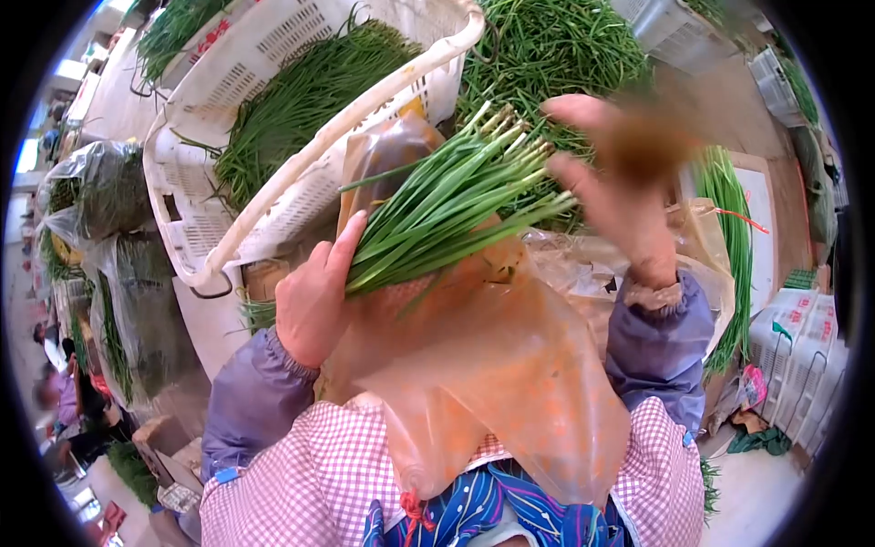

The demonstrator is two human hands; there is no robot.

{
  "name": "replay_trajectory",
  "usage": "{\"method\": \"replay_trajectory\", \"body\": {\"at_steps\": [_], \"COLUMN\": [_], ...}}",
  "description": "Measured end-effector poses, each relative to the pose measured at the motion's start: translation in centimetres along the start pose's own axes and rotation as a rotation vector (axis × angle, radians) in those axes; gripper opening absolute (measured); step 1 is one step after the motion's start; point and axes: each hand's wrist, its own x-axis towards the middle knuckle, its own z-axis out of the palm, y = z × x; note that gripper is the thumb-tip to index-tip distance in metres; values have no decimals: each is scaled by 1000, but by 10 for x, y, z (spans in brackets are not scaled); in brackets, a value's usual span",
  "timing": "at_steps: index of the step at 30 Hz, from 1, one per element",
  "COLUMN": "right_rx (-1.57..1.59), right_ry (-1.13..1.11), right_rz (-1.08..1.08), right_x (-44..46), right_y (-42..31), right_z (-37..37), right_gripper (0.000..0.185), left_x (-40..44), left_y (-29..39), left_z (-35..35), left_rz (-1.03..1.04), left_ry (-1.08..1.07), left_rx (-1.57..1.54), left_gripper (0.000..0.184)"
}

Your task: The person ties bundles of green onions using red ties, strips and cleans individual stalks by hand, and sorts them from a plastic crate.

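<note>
My left hand [312, 296] is closed around the leafy end of a bunch of green chives [447, 205]. The cut, pale stalk ends point up and to the right, slightly fanned. Off those ends, my right hand [612, 196] is open, thumb and forefinger apart, with nothing visible between them. A brown blur hides part of its fingers. Beneath the bunch, a clear orange-tinted plastic apron [510, 365] covers my lap. Behind it lies a big heap of loose chives [561, 46].
A white plastic basket [196, 223] with chives inside stands at the upper left. Longer chives [734, 273] hang at the right, near a stack of white crates [797, 356]. Plastic-wrapped greens [137, 273] stand at the left. People sit farther back on the left.
</note>
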Motion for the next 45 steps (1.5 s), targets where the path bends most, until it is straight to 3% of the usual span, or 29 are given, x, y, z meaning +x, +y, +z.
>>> {"method": "replay_trajectory", "body": {"at_steps": [2, 3, 10, 13, 14, 16, 18, 20, 22, 24, 27, 29, 30, 32, 33, 36, 38, 40, 42, 44, 45], "right_rx": [-20, -19, 73, 450, 445, 1189, 1296, 1456, 1439, 1121, 583, -531, -767, -623, -372, 107, -94, -114, -17, 414, 772], "right_ry": [-195, -195, -62, 151, 151, 340, 433, 361, 471, 505, 505, -122, -117, 44, 62, -142, -173, -157, -78, 137, 186], "right_rz": [-260, -262, -378, -91, -93, 340, 526, 501, 600, 554, 457, 599, 593, 275, 244, -131, -429, -511, -422, -118, 151], "right_x": [5, 7, 7, 9, 10, 13, 19, 11, 2, -14, -52, -73, -68, -60, -51, -44, -43, -48, -46, -51, -47], "right_y": [-45, -50, -39, -37, -34, -24, -12, 17, 33, 73, 146, 160, 113, 100, 76, -3, -38, -39, -30, -17, -18], "right_z": [31, 43, 74, 74, 74, 72, 55, 38, 25, 22, 10, 1, 1, -1, -4, 2, 25, 53, 57, 63, 47], "right_gripper": [34, 34, 16, 9, 9, 7, 10, 14, 17, 17, 15, 28, 40, 37, 37, 37, 29, 21, 19, 13, 12], "left_x": [0, 1, -2, -5, -5, -7, -11, -14, -13, -14, -15, -14, -14, -13, -13, -5, -3, -2, -3, -8, -12], "left_y": [4, 7, -2, -13, -13, -10, -6, -3, 2, 5, 3, 3, 3, 1, 1, 7, 8, 10, 13, 13, 10], "left_z": [3, -2, -20, -9, -6, -3, 1, 7, 6, 7, 9, 8, 7, 8, 7, -2, 4, 4, -1, -1, 1], "left_rz": [4, -54, -132, -61, -57, -72, -69, 0, -8, 3, -59, -72, -92, -80, -65, -100, -88, -84, -85, -87, -96], "left_ry": [30, -75, -219, -119, -116, -174, -166, -82, -105, -144, -142, -148, -153, -153, -149, -222, -211, -192, -216, -190, -173], "left_rx": [-55, -55, -420, -483, -486, -440, -421, -394, -367, -202, -303, -347, -388, -419, -444, -528, -593, -656, -682, -643, -573], "left_gripper": [69, 74, 83, 81, 81, 82, 79, 77, 76, 82, 78, 79, 79, 79, 80, 78, 78, 78, 76, 76, 75]}}
